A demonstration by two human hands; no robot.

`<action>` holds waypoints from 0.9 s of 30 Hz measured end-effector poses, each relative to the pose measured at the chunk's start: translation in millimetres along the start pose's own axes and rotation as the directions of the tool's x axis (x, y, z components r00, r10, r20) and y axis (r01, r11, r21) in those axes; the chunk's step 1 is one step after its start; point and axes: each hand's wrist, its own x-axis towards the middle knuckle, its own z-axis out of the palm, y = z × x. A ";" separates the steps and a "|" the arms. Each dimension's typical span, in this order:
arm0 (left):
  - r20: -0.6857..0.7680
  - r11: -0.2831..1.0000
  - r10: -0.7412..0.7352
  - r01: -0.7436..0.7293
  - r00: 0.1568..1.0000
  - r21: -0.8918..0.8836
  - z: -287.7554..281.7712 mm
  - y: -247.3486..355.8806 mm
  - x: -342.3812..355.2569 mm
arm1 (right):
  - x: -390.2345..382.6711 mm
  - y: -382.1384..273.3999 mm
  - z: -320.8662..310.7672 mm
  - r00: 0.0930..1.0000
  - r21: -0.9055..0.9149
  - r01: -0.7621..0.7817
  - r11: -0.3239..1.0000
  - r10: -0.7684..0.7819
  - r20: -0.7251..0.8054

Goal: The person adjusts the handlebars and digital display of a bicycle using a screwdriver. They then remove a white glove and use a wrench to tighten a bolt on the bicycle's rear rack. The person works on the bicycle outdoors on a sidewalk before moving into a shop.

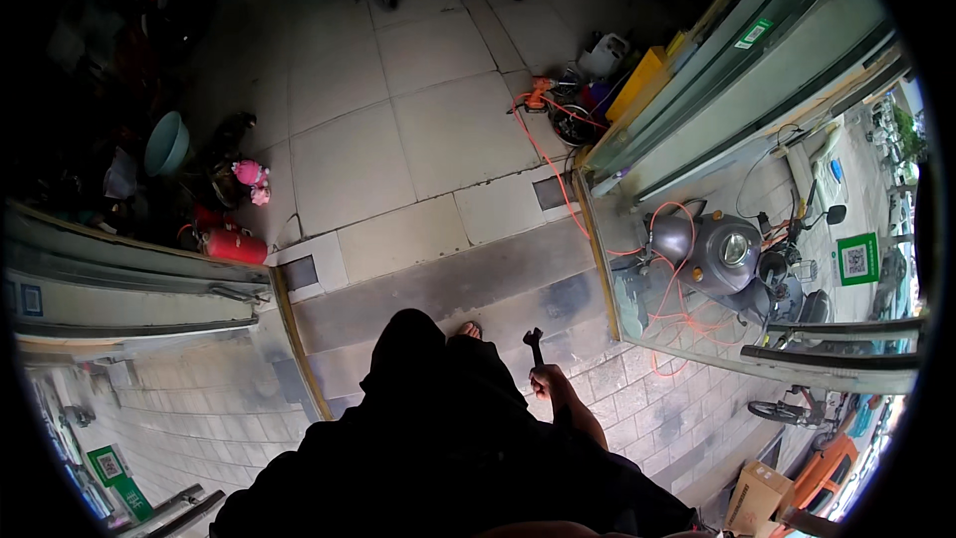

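Note:
My right hand (544,380) is closed around the handle of a dark wrench (536,342). The jaw end sticks up past my fist, pointing away from me, over the doorway step (448,274). Nothing else touches the wrench. My left hand does not show; dark clothing fills the lower middle of the view. One foot (471,330) in open footwear shows at the step, just left of the wrench.
Glass doors stand open on both sides. Beyond the step lies a tiled floor (438,120) with an orange power drill (539,93), an orange cord, a red cylinder (235,245), a pink toy (252,179) and a basin (167,143). A grey scooter (717,249) shows behind the right glass.

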 end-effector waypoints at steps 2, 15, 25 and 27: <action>-0.034 0.985 -0.132 0.127 0.991 -0.117 -1.6 31.0 15.4 | -19.9 -64.5 1.9 0.998 0.049 0.053 0.997 -0.052 -0.021; -0.210 0.879 -0.088 -0.023 0.974 -0.477 -157.4 255.3 167.8 | -111.6 -406.6 31.8 0.982 0.388 0.102 0.916 -0.155 0.108; -0.121 0.834 -0.196 0.101 0.973 -0.543 -364.5 469.0 175.1 | -225.6 -596.8 57.6 0.963 0.485 0.249 0.838 -0.269 -0.030; -0.104 0.837 -0.182 0.099 0.978 -0.538 -383.3 489.8 188.1 | -233.5 -628.6 62.2 0.956 0.479 0.264 0.837 -0.294 -0.014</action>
